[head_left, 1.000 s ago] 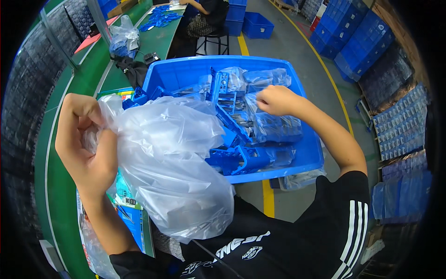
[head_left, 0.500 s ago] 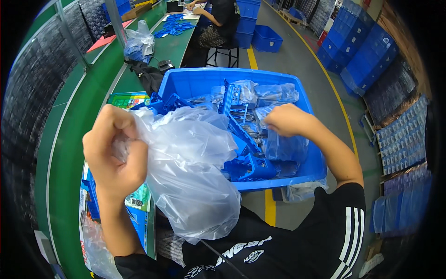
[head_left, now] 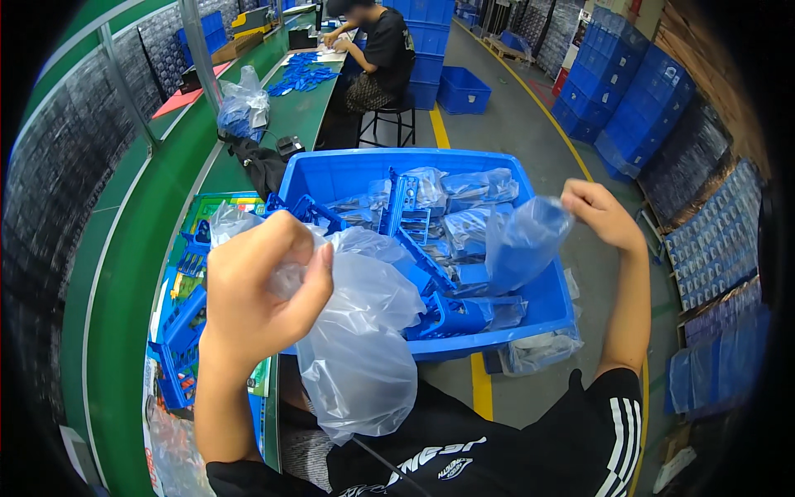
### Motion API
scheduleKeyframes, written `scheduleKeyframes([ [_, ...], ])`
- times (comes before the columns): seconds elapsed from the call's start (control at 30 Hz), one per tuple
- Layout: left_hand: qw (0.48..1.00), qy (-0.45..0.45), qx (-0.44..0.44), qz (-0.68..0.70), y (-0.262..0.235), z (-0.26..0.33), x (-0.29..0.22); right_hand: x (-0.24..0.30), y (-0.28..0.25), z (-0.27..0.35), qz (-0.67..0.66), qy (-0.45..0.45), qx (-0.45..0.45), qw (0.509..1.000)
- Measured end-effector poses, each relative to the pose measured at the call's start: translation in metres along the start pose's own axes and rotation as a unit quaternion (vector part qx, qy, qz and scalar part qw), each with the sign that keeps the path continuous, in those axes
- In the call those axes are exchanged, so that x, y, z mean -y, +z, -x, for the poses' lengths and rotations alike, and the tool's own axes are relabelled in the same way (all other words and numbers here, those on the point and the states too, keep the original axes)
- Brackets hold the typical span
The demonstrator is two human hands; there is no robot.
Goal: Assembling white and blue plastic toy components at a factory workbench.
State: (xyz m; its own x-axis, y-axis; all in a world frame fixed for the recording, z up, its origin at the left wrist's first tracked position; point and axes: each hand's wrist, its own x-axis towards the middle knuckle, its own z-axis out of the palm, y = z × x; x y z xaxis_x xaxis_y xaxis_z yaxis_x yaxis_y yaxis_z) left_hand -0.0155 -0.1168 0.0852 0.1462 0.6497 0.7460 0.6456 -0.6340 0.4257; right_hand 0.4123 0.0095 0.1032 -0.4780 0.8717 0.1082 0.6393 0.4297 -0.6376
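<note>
My left hand (head_left: 257, 290) is closed around the gathered top of a large, cloudy plastic bag (head_left: 364, 356), which hangs down in front of my chest. My right hand (head_left: 604, 211) pinches a smaller clear plastic bag (head_left: 526, 240) and holds it over the right side of a blue tub (head_left: 497, 341). I cannot make out whether either bag has anything inside. In the tub lie several bagged bundles (head_left: 480, 186), with blue moulded plastic parts (head_left: 402, 203) among them. Another blue part (head_left: 455, 319) rests near the tub's front wall.
More blue moulded parts (head_left: 178, 352) lie on the green bench at my left. Farther along are a stuffed bag (head_left: 244, 108) and a pile of blue pieces (head_left: 302, 74). A seated person (head_left: 385, 54) works there. Blue crates (head_left: 609, 74) are stacked at the right.
My right hand has moved right and outward, stretching the smaller bag out from the tub. My left hand has shifted right and lower with the large bag. The view has tilted up slightly.
</note>
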Motion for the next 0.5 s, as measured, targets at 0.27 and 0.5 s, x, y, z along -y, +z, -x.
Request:
scheduleKeyframes([
  [0.27,0.997,0.035,0.067,0.008,0.011,-0.012,-0.022,0.007,-0.021,-0.013,-0.236,-0.109,-0.134,0.956],
  [0.5,0.996,-0.027,0.071,0.055,0.061,-0.006,-0.037,0.125,0.117,-0.057,-0.326,-0.252,0.072,0.908],
])
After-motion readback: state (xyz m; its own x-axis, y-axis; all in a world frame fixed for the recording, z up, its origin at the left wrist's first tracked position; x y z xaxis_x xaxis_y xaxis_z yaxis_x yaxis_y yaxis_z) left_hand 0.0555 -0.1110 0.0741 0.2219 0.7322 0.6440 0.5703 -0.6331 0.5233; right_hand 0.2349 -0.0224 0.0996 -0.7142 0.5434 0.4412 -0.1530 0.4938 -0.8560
